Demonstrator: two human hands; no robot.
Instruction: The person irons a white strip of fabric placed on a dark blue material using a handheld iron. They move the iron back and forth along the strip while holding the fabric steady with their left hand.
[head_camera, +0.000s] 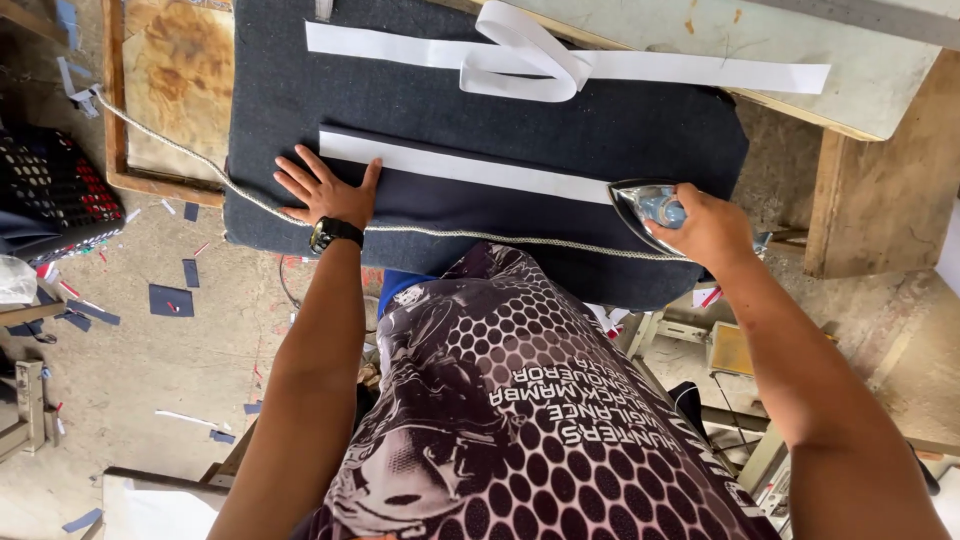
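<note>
I see the iron (650, 208) at the right end of a dark cloth piece (470, 205) that lies flat on the padded board (620, 130). A white strip (465, 167) runs along the far edge of that cloth, and the iron's shiny sole sits on the strip's right end, nose pointing left. My right hand (708, 228) is wrapped around the iron's handle from above, fingers closed on it; the body of the iron sits just left of the knuckles, under the grip. My left hand (325, 190) lies flat and spread at the left end of the cloth, fingertips touching the strip, gripping nothing, only pressing down.

I judge the iron heavy, rigid and hot at the sole, so the handle is the only place to hold it. The cloth and strip look thin, soft and light, likely to creep or wrinkle under a sliding sole, which is why a flat palm at the far end suits them better than a pinch.

A braided cord (200, 165) crosses the near side of the board from far left to the iron. Farther off, a second white strip (720, 72) with a loop lies across the board and onto a pale table (860, 90). Cloth scraps (170, 300) dot the floor at left, beside a perforated crate (50, 190).
</note>
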